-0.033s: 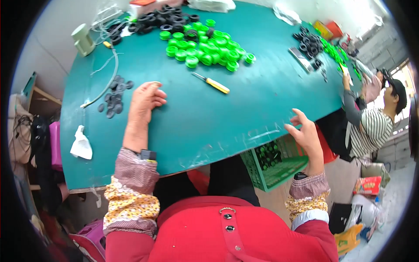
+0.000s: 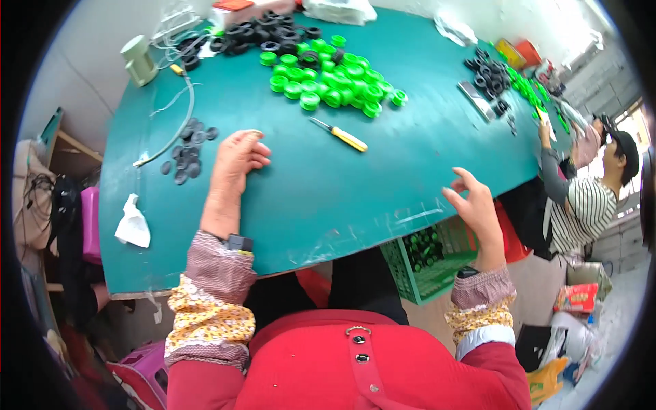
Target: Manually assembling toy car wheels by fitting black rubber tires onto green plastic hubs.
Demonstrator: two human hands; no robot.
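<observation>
My left hand [image 2: 240,158] is over the left part of the green table, its fingers loosely curled and nothing visible in them. Dark round caps [image 2: 186,156] lie in a loose cluster just left of it. A screwdriver [image 2: 350,139] with a yellow handle rests to its right, touched by neither hand. Beyond the screwdriver is a heap of bright green spools [image 2: 335,85], with black rings [image 2: 263,34] piled behind and to the left. My right hand [image 2: 473,199] hovers by the table's near edge, thumb and fingers apart, holding nothing.
A green crate [image 2: 437,277] with dark parts inside stands below the table edge. A pale mug [image 2: 139,61], a cable [image 2: 183,123] and crumpled tissue [image 2: 133,224] are on the left. Farther right lie a phone [image 2: 476,101] and more parts; a co-worker [image 2: 591,205] sits there.
The view has shifted slightly, so the table and its contents appear a little farther right and lower. My hands keep nearly the same pose, and nothing has been picked up.
</observation>
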